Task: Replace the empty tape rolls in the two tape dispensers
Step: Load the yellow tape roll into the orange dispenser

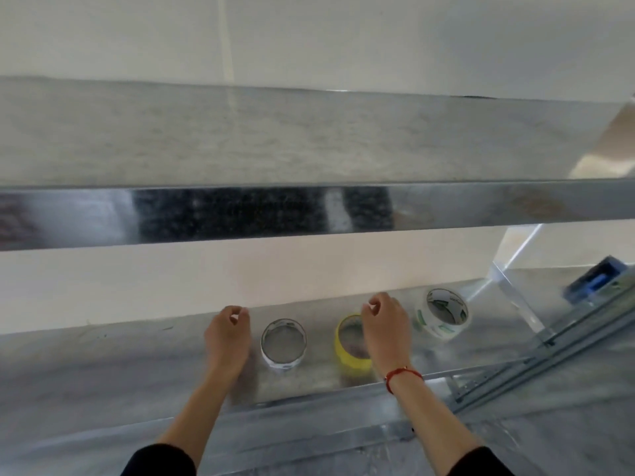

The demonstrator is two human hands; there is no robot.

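Three tape rolls lie flat on a metal shelf. A clear roll with a white rim is in the middle. A yellow roll is to its right, and a white roll with green print is further right. My left hand hovers just left of the clear roll, fingers loosely curled, holding nothing. My right hand is over the yellow roll and covers its right side, fingers loosely curled; no grip on the roll shows. A red string circles that wrist.
A second metal shelf juts out above at chest height, its front edge close over the hands. A blue object lies at the right edge behind a slanted metal rail. A pale wall stands behind the shelves.
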